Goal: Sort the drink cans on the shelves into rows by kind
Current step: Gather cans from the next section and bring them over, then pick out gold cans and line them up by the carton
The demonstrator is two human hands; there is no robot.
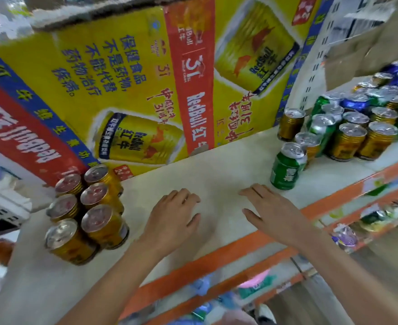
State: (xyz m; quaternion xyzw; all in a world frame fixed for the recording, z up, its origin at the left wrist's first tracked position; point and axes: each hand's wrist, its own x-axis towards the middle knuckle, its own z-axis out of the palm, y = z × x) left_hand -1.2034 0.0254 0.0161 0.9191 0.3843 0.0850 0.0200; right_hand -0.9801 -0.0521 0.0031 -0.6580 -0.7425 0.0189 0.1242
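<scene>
**Two empty hands over a shelf of cans**

Pale and a bit scuffed, the shelf (216, 165) ran across the middle, with an orange strip (216, 254) along its front edge. Behind it stood a big yellow and red cardboard box (127, 90) with pictures of gold cans printed on it.

On the left side of the shelf, gold cans (85, 214) stood upright in two neat rows, touching each other. On the right side was a mixed bunch of cans (357, 120), gold, green and blue all crowded together. One green can (285, 166) stood at the near edge of that bunch, just beside a gold one.

Both hands were over the bare middle of the shelf, between the two groups. The left hand (172, 219) was palm down with its fingers loosely bent and spread, and it held nothing. The right hand (273, 212) was palm down too, fingers straight and pointing left, holding nothing. It was near the green can but not touching it. The hands may have been resting on the shelf, but that was hard to tell.

Lower shelves (369, 221) to the right held more things, too blurry to name.
</scene>
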